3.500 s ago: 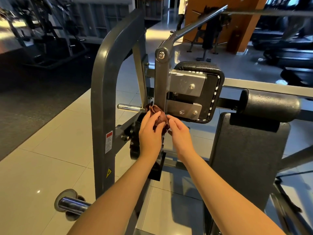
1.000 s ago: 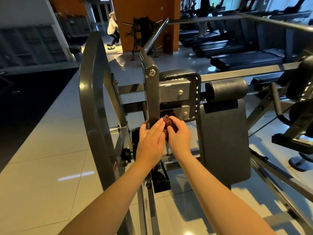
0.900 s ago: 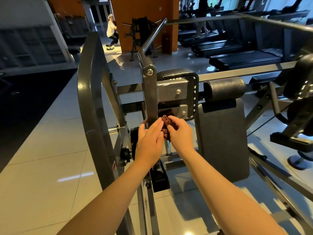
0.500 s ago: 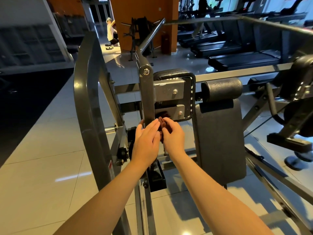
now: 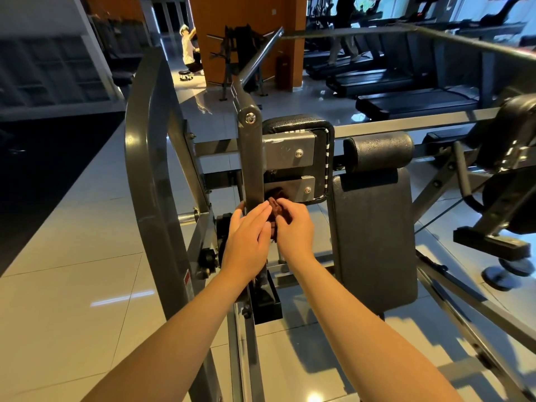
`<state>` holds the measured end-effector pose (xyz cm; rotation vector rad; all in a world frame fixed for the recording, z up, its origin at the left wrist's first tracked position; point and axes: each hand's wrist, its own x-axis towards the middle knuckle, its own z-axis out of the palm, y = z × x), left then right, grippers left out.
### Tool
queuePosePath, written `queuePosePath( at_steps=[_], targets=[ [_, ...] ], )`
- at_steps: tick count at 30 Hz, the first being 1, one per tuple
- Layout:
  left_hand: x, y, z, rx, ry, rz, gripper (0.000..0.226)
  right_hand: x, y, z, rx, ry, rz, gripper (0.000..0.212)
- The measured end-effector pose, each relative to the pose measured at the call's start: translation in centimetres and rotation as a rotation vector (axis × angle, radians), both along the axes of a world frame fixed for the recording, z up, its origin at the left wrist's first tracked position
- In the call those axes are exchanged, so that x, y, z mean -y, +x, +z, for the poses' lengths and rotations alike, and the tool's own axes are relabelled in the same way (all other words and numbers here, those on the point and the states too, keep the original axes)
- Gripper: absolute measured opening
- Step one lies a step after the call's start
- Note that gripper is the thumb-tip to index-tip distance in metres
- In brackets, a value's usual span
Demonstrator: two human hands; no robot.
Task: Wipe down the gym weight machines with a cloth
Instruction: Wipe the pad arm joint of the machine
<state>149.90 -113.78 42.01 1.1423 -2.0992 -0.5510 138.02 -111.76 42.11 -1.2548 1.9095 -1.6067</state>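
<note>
The hands meet at 5 o'clock of the grey upright arm (image 5: pixel 251 158), right hand (image 5: pixel 293 230) pinching the bunched brown cloth (image 5: pixel 277 208), left hand (image 5: pixel 246 242) flat-fingered beside it; best to spread the cloth and draw it firmly along the arm's edges.

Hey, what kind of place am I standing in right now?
A gym, most likely: a grey steel weight machine with a black padded backrest stands in front, a row of black treadmills lines the far side, and the right hand pinches a dark brown cloth.
</note>
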Motion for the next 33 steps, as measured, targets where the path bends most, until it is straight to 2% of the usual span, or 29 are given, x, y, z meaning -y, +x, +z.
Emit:
queuePosePath(
  at_steps=[3, 6, 8, 15, 18, 22, 26, 29, 33],
  targets=[
    [-0.1, 0.2, -0.1, 0.002, -0.003, -0.013, 0.043, -0.6, -1.7, 0.4, 0.008, 0.034, 0.006, 0.037],
    [-0.2, 0.5, -0.2, 0.003, -0.006, -0.009, 0.043, -0.9, -3.2, 0.3, 0.178, -0.016, -0.161, 0.039],
    [-0.3, 0.9, 0.1, -0.054, -0.002, 0.006, 0.043, -0.6, -2.6, 0.4, 0.215, -0.037, -0.179, 0.041],
    [-0.9, 1.8, 0.6, -0.174, 0.05, 0.053, 0.044, -0.2, -1.2, 1.2, 0.153, 0.089, 0.079, 0.04],
    [-0.8, 1.9, 0.8, -0.21, 0.102, 0.078, 0.045, -1.2, -2.0, 1.8, 0.021, 0.22, 0.106, 0.038],
    [-0.6, 2.1, 1.1, -0.189, 0.156, 0.06, 0.045, -1.9, -1.9, 2.8, 0.141, -0.015, -0.001, 0.038],
    [-0.5, 2.4, 1.3, -0.251, 0.195, 0.069, 0.043, -0.4, 1.0, 3.4, 0.157, -0.118, 0.06, 0.036],
    [-0.1, 2.9, 1.2, -0.263, 0.214, 0.054, 0.042, 0.0, 2.2, 2.0, 0.136, -0.125, 0.032, 0.037],
    [-0.1, 3.7, 1.2, -0.201, 0.191, 0.036, 0.042, 0.1, 2.3, -1.1, 0.104, 0.004, 0.013, 0.032]
  ],
)
